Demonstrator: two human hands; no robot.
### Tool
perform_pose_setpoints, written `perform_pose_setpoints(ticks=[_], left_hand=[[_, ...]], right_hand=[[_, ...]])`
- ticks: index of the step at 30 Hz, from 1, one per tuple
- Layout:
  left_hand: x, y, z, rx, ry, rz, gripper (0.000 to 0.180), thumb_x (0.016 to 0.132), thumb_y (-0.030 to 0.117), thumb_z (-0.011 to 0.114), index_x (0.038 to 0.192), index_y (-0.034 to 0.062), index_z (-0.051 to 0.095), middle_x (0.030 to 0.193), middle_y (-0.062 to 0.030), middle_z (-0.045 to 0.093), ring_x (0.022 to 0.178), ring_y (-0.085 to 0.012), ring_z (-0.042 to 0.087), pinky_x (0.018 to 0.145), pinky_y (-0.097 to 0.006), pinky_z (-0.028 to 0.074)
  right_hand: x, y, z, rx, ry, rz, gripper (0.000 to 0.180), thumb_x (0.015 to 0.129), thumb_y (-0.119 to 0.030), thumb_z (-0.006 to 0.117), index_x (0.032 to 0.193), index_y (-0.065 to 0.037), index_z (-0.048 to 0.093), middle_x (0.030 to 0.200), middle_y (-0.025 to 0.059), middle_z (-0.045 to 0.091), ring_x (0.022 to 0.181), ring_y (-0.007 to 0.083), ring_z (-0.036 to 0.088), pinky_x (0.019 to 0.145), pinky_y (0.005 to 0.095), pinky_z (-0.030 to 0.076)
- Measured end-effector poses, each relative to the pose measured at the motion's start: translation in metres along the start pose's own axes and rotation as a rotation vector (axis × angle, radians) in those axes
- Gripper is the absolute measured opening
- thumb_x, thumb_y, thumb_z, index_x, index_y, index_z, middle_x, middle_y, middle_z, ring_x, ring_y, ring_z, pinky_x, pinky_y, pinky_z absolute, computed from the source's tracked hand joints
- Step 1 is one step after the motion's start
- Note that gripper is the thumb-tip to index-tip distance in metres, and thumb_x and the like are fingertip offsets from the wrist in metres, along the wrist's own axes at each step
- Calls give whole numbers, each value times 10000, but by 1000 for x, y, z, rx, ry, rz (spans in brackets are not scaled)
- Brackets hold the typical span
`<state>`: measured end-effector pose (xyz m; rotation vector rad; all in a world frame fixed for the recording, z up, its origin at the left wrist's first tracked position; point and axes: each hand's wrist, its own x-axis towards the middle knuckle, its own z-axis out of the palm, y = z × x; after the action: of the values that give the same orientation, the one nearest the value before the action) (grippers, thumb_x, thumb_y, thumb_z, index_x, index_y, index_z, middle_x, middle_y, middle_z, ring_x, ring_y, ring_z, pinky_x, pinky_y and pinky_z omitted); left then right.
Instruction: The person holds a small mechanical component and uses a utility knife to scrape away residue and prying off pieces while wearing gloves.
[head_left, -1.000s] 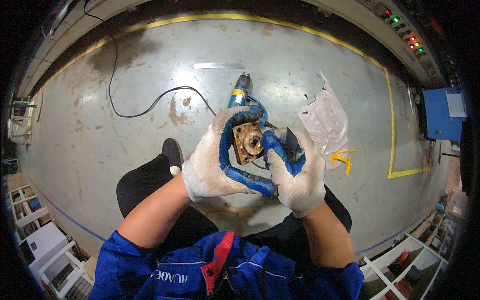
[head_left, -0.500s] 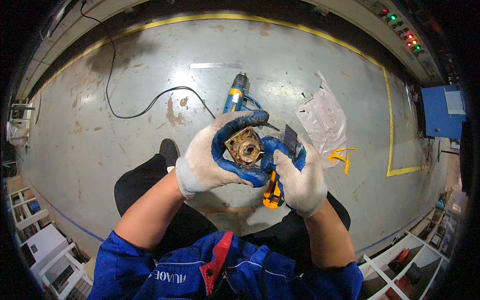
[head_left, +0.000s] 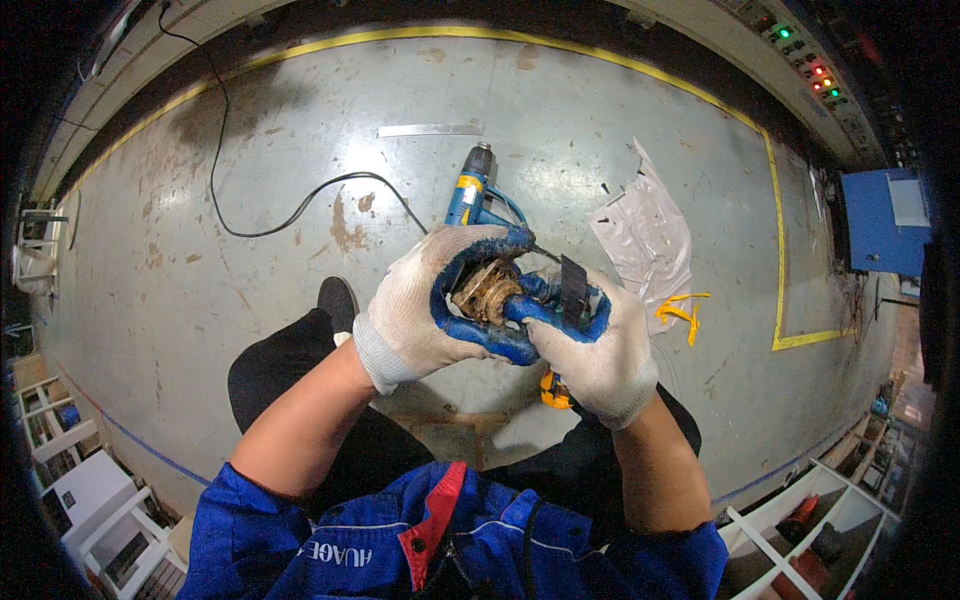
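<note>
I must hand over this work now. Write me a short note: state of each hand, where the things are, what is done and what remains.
Left hand: gloved, wrapped around a rusty brass-coloured part, held above the lap.
Right hand: gloved, gripping the same part from the right side; a thin dark blade stands up between its fingers.
On the floor: a blue power tool with its black cable ahead, a clear plastic bag to the right, yellow strips beside it, a flat metal strip further ahead. A yellow tool shows under the right wrist.
Done: part is in hand. Left: cannot tell how far the work on it has come.
</note>
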<state>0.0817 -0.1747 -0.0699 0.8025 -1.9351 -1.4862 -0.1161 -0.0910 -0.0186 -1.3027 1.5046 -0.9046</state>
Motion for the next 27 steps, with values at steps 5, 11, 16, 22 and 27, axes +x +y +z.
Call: perform_pose_setpoints(ticks=[5, 11, 16, 22, 27], left_hand=[[2, 3, -1, 178, -4, 96, 850, 630, 225, 995, 1342, 37, 571, 1242, -126, 663, 1126, -245, 662, 997, -374, 535], [-2, -4, 1, 50, 30, 7, 840, 614, 252, 997, 1319, 49, 587, 1238, -130, 661, 1119, -266, 670, 991, -382, 537], [-2, 0, 7, -257, 97, -88, 889, 598, 255, 1012, 1339, 38, 571, 1243, -116, 654, 1125, -221, 666, 1002, -362, 537], [5, 17, -9, -549, 58, -172, 893, 680, 232, 986, 1390, -28, 511, 1282, -111, 651, 1182, -186, 635, 1021, -343, 530], [0, 14, -4, -654, 101, -268, 894, 735, 187, 952, 1449, -27, 459, 1309, -102, 626, 1215, -181, 601, 1069, -335, 479]], right_hand=[[0, 10, 2, 163, -8, 26, 356, 891, -50, 663, 1226, 67, 634, 970, 134, 738, 868, 150, 688, 795, 324, 571], [4, 21, 14, 203, 72, -24, 342, 889, -73, 687, 1195, 65, 623, 922, 122, 720, 844, 146, 680, 772, 324, 569], [5, 23, 16, 207, 126, 22, 288, 886, -99, 692, 1127, 49, 635, 857, 88, 701, 779, 152, 672, 731, 329, 561], [5, 21, 13, 1, 244, 178, 255, 883, -153, 734, 1075, -2, 659, 797, 126, 703, 711, 213, 698, 675, 358, 550], [6, 19, 11, -610, 305, -366, 300, 791, -183, 735, 1056, -53, 679, 863, 161, 679, 772, 352, 688, 707, 472, 555]])
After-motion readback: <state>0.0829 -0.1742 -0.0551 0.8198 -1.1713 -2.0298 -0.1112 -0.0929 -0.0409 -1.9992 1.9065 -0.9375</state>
